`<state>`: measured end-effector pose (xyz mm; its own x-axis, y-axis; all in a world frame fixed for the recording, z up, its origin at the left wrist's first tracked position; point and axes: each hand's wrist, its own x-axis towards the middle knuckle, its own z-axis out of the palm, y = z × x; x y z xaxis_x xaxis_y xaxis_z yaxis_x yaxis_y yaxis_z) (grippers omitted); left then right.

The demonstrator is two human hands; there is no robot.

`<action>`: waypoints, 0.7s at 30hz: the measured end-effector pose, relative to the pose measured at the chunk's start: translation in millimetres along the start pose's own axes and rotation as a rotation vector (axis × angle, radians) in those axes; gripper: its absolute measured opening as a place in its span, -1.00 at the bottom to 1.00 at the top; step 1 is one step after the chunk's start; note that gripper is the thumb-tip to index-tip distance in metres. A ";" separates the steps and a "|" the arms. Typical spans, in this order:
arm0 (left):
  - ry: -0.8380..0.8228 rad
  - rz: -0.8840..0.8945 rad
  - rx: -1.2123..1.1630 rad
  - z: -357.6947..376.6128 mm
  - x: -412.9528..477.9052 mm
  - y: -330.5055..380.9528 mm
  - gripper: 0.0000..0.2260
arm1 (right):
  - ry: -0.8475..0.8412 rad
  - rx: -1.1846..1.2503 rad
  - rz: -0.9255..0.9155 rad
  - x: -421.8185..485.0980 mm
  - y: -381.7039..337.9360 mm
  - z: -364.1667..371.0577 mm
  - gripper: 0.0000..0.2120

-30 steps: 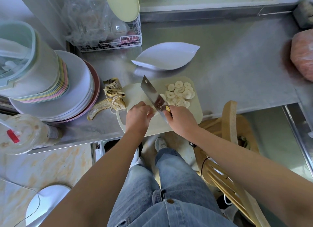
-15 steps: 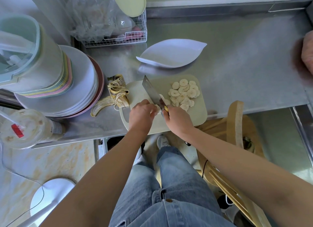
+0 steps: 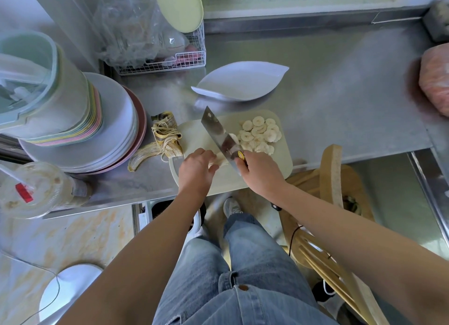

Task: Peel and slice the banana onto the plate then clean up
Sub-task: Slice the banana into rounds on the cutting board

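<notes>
Person, seen from above: legs, feet and both arms. Jeans (image 3: 245, 259): light-blue washed denim, faded paler along the thighs, stitched seams, one copper-coloured rivet (image 3: 243, 287) at a pocket corner. Footwear: pale sneaker (image 3: 232, 207) at the right hem, white sneaker (image 3: 195, 224) partly hidden by the left forearm. Left hand (image 3: 196, 171) and right hand (image 3: 261, 176) bare, as are the forearms to the frame edge.

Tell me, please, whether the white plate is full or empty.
Empty: the white plate is bare; the banana slices lie on the cutting board.
</notes>
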<state>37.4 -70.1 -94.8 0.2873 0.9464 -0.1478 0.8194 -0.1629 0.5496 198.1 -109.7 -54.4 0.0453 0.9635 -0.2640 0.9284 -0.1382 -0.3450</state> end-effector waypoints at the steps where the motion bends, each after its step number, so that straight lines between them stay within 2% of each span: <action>1: -0.004 -0.002 0.001 -0.4 0.4 0.3 -0.84 | -0.004 -0.007 0.000 -0.4 -0.7 0.5 -0.72; 21: -0.002 -0.026 -0.040 0.5 2.7 -0.9 -0.90 | -0.036 -0.030 0.038 10.7 -8.8 25.1 -0.69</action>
<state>37.7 -67.5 -96.1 0.2676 0.9494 -0.1644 0.8061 -0.1272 0.5780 181.1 -104.0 -76.8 0.0675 0.9487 -0.3088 0.9369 -0.1667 -0.3073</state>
